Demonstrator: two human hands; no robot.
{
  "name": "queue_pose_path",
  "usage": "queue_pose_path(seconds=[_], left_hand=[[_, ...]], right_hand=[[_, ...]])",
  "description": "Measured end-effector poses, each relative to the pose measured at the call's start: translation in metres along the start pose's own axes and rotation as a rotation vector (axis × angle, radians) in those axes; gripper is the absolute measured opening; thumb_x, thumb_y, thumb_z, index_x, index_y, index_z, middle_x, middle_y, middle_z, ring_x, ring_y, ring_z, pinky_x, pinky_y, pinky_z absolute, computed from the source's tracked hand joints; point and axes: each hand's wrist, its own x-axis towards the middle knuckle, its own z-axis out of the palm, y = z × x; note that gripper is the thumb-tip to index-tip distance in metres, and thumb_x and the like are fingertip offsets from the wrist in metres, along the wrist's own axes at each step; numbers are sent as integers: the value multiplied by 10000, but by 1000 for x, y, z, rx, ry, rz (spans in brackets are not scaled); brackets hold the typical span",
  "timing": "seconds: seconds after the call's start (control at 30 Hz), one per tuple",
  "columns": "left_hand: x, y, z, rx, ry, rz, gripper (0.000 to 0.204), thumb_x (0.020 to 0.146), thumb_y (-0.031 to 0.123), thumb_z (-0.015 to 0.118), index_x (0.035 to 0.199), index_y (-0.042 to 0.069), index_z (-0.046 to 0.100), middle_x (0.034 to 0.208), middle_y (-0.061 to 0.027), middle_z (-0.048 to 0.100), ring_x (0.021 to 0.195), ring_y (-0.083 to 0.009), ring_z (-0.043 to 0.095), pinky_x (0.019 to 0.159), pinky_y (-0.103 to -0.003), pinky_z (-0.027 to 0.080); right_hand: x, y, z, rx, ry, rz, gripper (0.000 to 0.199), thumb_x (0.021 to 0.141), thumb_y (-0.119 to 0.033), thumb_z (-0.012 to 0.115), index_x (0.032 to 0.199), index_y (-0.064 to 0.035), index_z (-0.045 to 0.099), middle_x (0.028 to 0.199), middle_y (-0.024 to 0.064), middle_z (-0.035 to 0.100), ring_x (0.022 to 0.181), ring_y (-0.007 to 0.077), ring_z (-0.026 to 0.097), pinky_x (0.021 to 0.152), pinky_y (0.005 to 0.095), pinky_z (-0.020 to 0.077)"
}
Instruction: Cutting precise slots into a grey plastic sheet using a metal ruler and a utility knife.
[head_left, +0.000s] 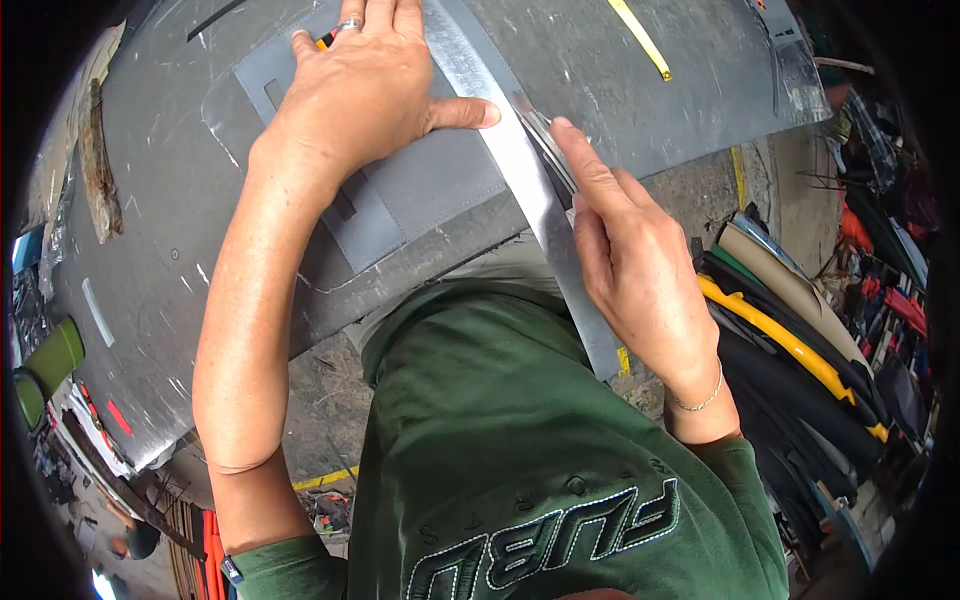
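A grey sheet piece with stitched edges and dark slots (440, 185) lies on the dark worktable. My left hand (355, 105) rests flat on it with the fingers stretched forward and the thumb spread onto a long metal straightedge (545, 215). The straightedge runs along the sheet's right side and sticks out past the table's near edge. My right hand (640, 265) closes round a slim metal knife (548, 150), the index finger laid along it. Its tip is close beside the straightedge's right edge. Something small, orange and black (324, 41), shows partly under my left fingers.
A yellow tape strip (642, 40) lies on the scratched worktable (150, 290). Rolls of material, one yellow (775, 335), stand at right below the table. A brown stick (97, 165) and a green roll (52, 360) are at left.
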Motion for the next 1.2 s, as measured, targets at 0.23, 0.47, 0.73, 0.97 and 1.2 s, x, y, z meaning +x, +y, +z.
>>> queue_pose_path(seconds=[0.23, 0.47, 0.73, 0.97, 1.2], left_hand=[[1, 2, 1, 1, -18, -2, 1219, 820, 723, 696, 1513, -194, 291, 1602, -350, 317, 1531, -444, 289, 1189, -637, 315], [2, 0, 2, 30, 6, -5, 1241, 815, 740, 688, 1525, -186, 267, 1610, -352, 299, 1537, -442, 276, 1198, -621, 310], [5, -2, 8, 22, -10, -35, 1272, 804, 756, 690, 1550, -163, 225, 1640, -344, 243, 1553, -436, 239, 1219, -605, 291], [8, -1, 7, 14, -33, -38, 1291, 797, 749, 704, 1559, -161, 193, 1650, -341, 215, 1556, -436, 228, 1228, -602, 282], [8, -1, 8, 12, -40, -35, 1306, 792, 760, 700, 1567, -153, 179, 1650, -346, 203, 1557, -434, 228, 1227, -597, 285]], right_hand=[[-14, 10, 2, 5, 17, 7, 579, 962, 62, 564, 1517, -96, 521, 1037, 226, 664, 790, 361, 637, 803, 390, 537], [-20, 28, -11, 308, 145, 99, 499, 927, 1, 627, 1415, -22, 525, 1057, 183, 641, 845, 316, 669, 769, 412, 547], [-14, 43, -74, 294, 203, -104, 364, 939, 49, 659, 1299, 18, 612, 1075, 70, 683, 1034, 174, 701, 871, 286, 603], [101, 27, -41, 790, 290, -148, 347, 1042, -340, 646, 1187, -25, 656, 891, 30, 677, 818, 86, 627, 757, 242, 508], [157, -22, -12, 1260, 182, 132, 466, 1060, -547, 525, 980, -88, 559, 735, 14, 537, 534, 117, 498, 454, 273, 412]])
